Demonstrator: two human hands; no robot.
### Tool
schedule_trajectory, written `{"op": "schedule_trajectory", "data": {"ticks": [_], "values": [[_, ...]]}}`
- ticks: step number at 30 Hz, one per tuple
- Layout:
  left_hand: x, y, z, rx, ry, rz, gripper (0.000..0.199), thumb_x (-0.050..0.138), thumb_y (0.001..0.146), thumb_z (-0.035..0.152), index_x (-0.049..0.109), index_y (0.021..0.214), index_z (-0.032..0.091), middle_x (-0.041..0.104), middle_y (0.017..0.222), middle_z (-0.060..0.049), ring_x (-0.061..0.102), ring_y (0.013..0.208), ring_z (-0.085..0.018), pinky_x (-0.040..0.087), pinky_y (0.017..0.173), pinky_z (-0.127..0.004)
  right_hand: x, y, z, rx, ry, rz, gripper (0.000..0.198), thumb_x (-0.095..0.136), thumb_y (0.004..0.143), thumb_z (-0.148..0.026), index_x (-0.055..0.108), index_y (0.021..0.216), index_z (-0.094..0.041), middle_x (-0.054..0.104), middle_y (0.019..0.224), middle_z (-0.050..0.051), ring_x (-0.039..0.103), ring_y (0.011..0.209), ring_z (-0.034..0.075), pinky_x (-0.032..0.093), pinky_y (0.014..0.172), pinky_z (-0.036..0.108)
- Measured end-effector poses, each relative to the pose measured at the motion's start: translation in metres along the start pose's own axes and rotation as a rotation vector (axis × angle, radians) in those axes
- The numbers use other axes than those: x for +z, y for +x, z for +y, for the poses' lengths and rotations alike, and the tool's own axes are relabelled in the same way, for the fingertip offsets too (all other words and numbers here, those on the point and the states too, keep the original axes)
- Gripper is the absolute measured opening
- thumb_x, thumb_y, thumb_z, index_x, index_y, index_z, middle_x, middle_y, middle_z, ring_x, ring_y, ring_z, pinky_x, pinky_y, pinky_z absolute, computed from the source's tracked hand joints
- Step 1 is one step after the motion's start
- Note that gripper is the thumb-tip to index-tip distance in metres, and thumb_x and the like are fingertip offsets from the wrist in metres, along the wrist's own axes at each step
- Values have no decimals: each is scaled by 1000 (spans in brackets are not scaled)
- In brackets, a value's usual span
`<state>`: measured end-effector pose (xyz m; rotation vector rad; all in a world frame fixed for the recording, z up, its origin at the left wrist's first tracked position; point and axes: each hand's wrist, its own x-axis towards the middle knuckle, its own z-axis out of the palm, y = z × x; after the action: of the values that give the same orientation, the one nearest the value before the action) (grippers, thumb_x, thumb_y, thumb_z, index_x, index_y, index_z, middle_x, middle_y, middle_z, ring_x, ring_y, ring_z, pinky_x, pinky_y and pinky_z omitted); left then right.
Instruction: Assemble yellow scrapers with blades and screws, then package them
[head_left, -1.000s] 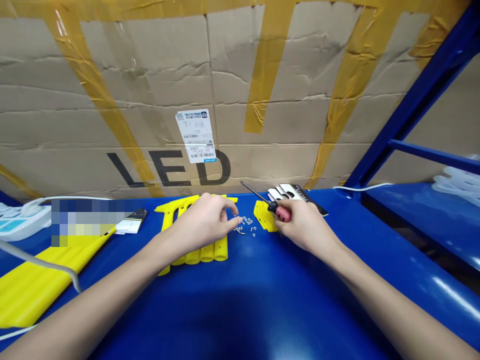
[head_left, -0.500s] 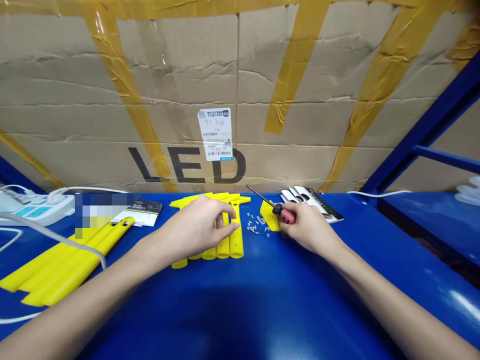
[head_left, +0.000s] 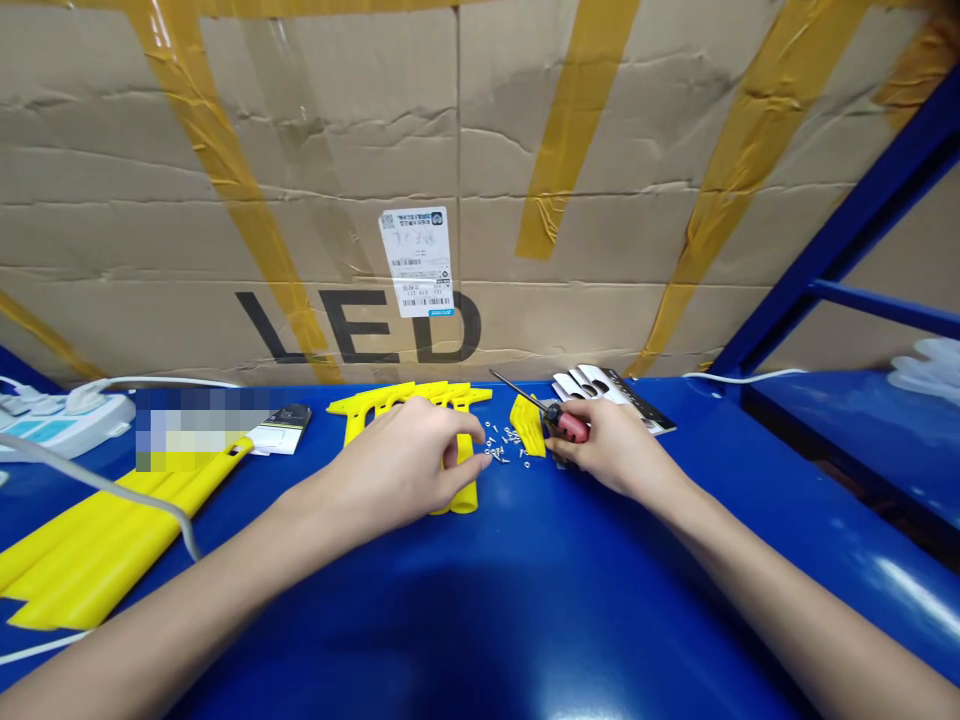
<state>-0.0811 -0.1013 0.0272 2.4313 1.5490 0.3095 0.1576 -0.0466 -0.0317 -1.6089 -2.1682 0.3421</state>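
Note:
My right hand (head_left: 607, 445) is closed round the red and black handle of a screwdriver (head_left: 571, 426), whose thin shaft points up and to the left. Over a row of yellow T-shaped plastic parts (head_left: 464, 492) hovers my left hand (head_left: 416, 460), its thumb and fingers apart and nothing visible between them. Its fingertips are close to a scatter of small screws and nuts (head_left: 507, 440) on the blue surface. Between these and my right hand lies a stack of small yellow plastic pieces (head_left: 528, 427). My left hand hides part of the T-shaped row.
Long yellow tubes (head_left: 127, 540) lie at the left under a grey cable (head_left: 112, 487). A white power strip (head_left: 90, 425) sits farther left. Black and white packaging (head_left: 645, 408) rests behind my right hand. A large taped cardboard box (head_left: 495, 180) stands across the back, beside a blue metal frame (head_left: 832, 240).
My left hand has moved right, from over the T-shaped parts toward the screws and nuts. My right hand still holds the screwdriver. The view has shifted slightly.

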Motion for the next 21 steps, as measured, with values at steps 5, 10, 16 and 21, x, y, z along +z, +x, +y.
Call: {"op": "schedule_trajectory", "data": {"ticks": [5,10,16,21], "values": [[1,3,8,2,-5,-27,24,59,90,35,76,103,22,74,76,-2,65,65,-19,45,62,-31,-3,-2,4,10,6,13,17,59,66,-12,46,62,-22,50,56,-5,42,55,13,28,54,26],[15,15,11,114,72,12,28,57,93,37,74,109,23,76,95,-7,69,86,-24,50,77,-36,-7,-2,8,52,7,47,17,58,64,-13,45,61,-23,47,54,-5,39,53,13,26,53,26],[34,49,22,209,225,-13,34,42,100,29,69,114,13,73,109,-14,63,107,-31,43,100,-47,-5,-2,8,100,-2,87,18,61,66,-16,44,61,-23,49,54,-4,38,54,13,30,55,26],[44,63,26,207,280,-54,42,40,100,31,64,127,10,73,111,-17,61,109,-34,46,95,-47,-2,-1,6,121,-6,102,17,58,67,-13,46,62,-23,50,56,-2,38,55,14,31,58,26]]}}
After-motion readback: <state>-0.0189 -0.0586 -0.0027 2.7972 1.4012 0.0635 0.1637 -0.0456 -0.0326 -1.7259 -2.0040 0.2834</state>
